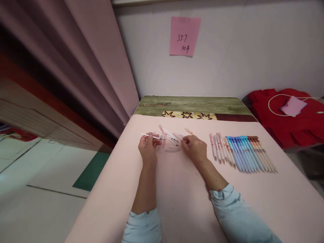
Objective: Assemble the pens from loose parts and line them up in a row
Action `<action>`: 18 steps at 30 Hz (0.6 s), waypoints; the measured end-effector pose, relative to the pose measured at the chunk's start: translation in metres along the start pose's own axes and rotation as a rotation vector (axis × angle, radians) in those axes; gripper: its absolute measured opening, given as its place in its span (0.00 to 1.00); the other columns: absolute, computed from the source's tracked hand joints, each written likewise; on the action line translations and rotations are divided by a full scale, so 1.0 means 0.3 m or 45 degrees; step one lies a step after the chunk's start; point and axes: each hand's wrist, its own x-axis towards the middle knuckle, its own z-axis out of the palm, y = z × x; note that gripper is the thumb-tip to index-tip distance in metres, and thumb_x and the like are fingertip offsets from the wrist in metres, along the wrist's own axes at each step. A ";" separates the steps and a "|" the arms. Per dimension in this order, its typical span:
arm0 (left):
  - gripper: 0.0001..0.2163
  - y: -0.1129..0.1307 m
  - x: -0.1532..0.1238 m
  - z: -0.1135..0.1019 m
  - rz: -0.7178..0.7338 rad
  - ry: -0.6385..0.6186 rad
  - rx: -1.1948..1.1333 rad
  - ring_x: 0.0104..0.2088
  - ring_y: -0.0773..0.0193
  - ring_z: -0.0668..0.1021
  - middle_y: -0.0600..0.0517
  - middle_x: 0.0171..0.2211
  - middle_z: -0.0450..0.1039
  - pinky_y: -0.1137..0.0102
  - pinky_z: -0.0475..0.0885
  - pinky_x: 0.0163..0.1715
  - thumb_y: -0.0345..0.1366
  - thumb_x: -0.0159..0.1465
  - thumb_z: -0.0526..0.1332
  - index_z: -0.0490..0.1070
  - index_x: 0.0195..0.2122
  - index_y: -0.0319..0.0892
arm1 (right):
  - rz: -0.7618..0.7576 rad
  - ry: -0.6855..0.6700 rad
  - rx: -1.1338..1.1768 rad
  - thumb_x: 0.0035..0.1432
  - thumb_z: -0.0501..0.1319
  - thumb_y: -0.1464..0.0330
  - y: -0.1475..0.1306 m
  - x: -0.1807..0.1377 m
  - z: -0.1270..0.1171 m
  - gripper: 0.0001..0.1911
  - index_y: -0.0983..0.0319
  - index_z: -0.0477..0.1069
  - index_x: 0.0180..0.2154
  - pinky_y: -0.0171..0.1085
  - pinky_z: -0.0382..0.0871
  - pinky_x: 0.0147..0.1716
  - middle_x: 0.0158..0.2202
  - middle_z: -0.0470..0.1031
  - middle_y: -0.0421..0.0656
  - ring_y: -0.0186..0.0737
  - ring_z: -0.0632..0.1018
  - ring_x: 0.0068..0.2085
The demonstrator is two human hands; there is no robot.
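My left hand (148, 146) is closed in a pinch on a thin white pen refill (151, 136) that sticks out to the left above the pink table (177, 202). My right hand (194, 147) is curled, its fingertips on the loose pen parts (170, 136) lying between my hands; what it grips is too small to name. A small pink cap (188, 131) lies just beyond my right hand. To the right, several assembled pens (241, 152) lie side by side in a row: pink ones, then blue, then brown.
A green tabletop with a yellow patterned strip (189, 114) adjoins the far edge. Pink curtain (101, 67) hangs at left, a pink note (184, 35) on the wall. Red cloth with a white cord and pink paper (291, 111) lies at right. Floor drops away at left.
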 end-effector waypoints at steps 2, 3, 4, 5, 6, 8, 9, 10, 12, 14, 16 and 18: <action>0.17 -0.001 0.001 -0.001 0.007 0.002 -0.009 0.23 0.69 0.77 0.48 0.30 0.78 0.72 0.72 0.26 0.43 0.55 0.69 0.68 0.38 0.38 | -0.006 0.025 0.205 0.57 0.61 0.64 -0.001 0.001 -0.002 0.07 0.60 0.76 0.34 0.33 0.65 0.32 0.31 0.79 0.41 0.36 0.76 0.30; 0.17 -0.002 0.002 -0.002 0.009 0.004 -0.020 0.23 0.68 0.77 0.49 0.30 0.78 0.71 0.73 0.26 0.43 0.55 0.69 0.68 0.38 0.38 | -0.015 0.002 0.329 0.56 0.61 0.64 -0.001 0.001 -0.002 0.07 0.60 0.76 0.34 0.33 0.66 0.31 0.29 0.78 0.40 0.34 0.75 0.27; 0.17 -0.003 0.003 -0.003 0.010 0.007 -0.033 0.23 0.68 0.77 0.49 0.30 0.78 0.71 0.74 0.27 0.43 0.55 0.68 0.68 0.38 0.38 | -0.026 -0.038 0.446 0.56 0.62 0.63 -0.002 0.000 -0.001 0.07 0.60 0.76 0.33 0.33 0.66 0.30 0.27 0.77 0.38 0.33 0.74 0.25; 0.17 -0.005 0.004 -0.004 0.011 0.012 -0.044 0.24 0.68 0.77 0.49 0.30 0.78 0.70 0.74 0.28 0.43 0.55 0.68 0.68 0.38 0.38 | -0.037 -0.090 0.544 0.56 0.62 0.63 -0.003 -0.002 0.001 0.08 0.59 0.75 0.33 0.33 0.66 0.28 0.24 0.76 0.37 0.32 0.72 0.23; 0.16 -0.006 0.005 -0.005 0.010 0.017 -0.053 0.24 0.68 0.78 0.49 0.30 0.78 0.69 0.75 0.28 0.42 0.55 0.68 0.68 0.39 0.38 | -0.048 -0.141 0.616 0.56 0.62 0.62 -0.004 -0.004 0.003 0.07 0.59 0.75 0.33 0.32 0.65 0.26 0.22 0.74 0.36 0.32 0.71 0.21; 0.16 -0.008 0.006 -0.005 0.007 0.028 -0.060 0.24 0.68 0.78 0.49 0.30 0.78 0.69 0.75 0.29 0.42 0.55 0.68 0.68 0.39 0.38 | -0.067 -0.211 0.685 0.55 0.63 0.63 -0.008 -0.009 0.008 0.06 0.59 0.75 0.32 0.32 0.63 0.24 0.19 0.70 0.34 0.31 0.69 0.20; 0.16 -0.008 0.006 -0.005 0.005 0.029 -0.061 0.24 0.68 0.78 0.49 0.30 0.78 0.69 0.75 0.29 0.42 0.55 0.68 0.68 0.39 0.38 | -0.075 -0.230 0.695 0.54 0.63 0.63 -0.011 -0.011 0.009 0.06 0.59 0.74 0.32 0.32 0.63 0.23 0.18 0.69 0.33 0.31 0.69 0.20; 0.17 -0.008 0.006 -0.005 0.002 0.025 -0.060 0.24 0.68 0.78 0.49 0.30 0.78 0.69 0.75 0.29 0.42 0.55 0.68 0.68 0.39 0.38 | -0.079 -0.238 0.697 0.54 0.63 0.64 -0.013 -0.012 0.010 0.05 0.59 0.74 0.32 0.31 0.62 0.23 0.18 0.68 0.33 0.31 0.68 0.20; 0.17 -0.007 0.004 -0.004 -0.004 0.013 -0.055 0.24 0.68 0.78 0.49 0.30 0.78 0.70 0.75 0.28 0.43 0.55 0.68 0.68 0.38 0.38 | -0.080 -0.241 0.693 0.54 0.63 0.64 -0.016 -0.014 0.009 0.05 0.59 0.74 0.31 0.31 0.62 0.23 0.18 0.68 0.33 0.31 0.68 0.20; 0.17 -0.006 0.002 -0.004 -0.009 -0.004 -0.054 0.24 0.68 0.78 0.49 0.30 0.78 0.71 0.75 0.28 0.44 0.55 0.68 0.68 0.38 0.38 | -0.080 -0.239 0.692 0.54 0.63 0.64 -0.017 -0.013 0.007 0.05 0.59 0.74 0.31 0.31 0.61 0.23 0.18 0.68 0.33 0.31 0.68 0.20; 0.17 -0.006 0.001 -0.003 -0.013 -0.017 -0.056 0.24 0.68 0.77 0.49 0.30 0.78 0.71 0.74 0.27 0.44 0.55 0.69 0.68 0.38 0.38 | -0.087 -0.236 0.694 0.53 0.63 0.64 -0.018 -0.013 0.005 0.05 0.59 0.74 0.31 0.31 0.61 0.24 0.18 0.68 0.33 0.31 0.68 0.20; 0.17 -0.007 0.001 -0.003 -0.015 -0.027 -0.060 0.24 0.69 0.77 0.49 0.30 0.78 0.71 0.74 0.27 0.44 0.55 0.69 0.68 0.38 0.38 | -0.101 -0.235 0.696 0.53 0.63 0.64 -0.019 -0.013 0.003 0.05 0.59 0.74 0.31 0.31 0.61 0.24 0.18 0.68 0.33 0.31 0.68 0.20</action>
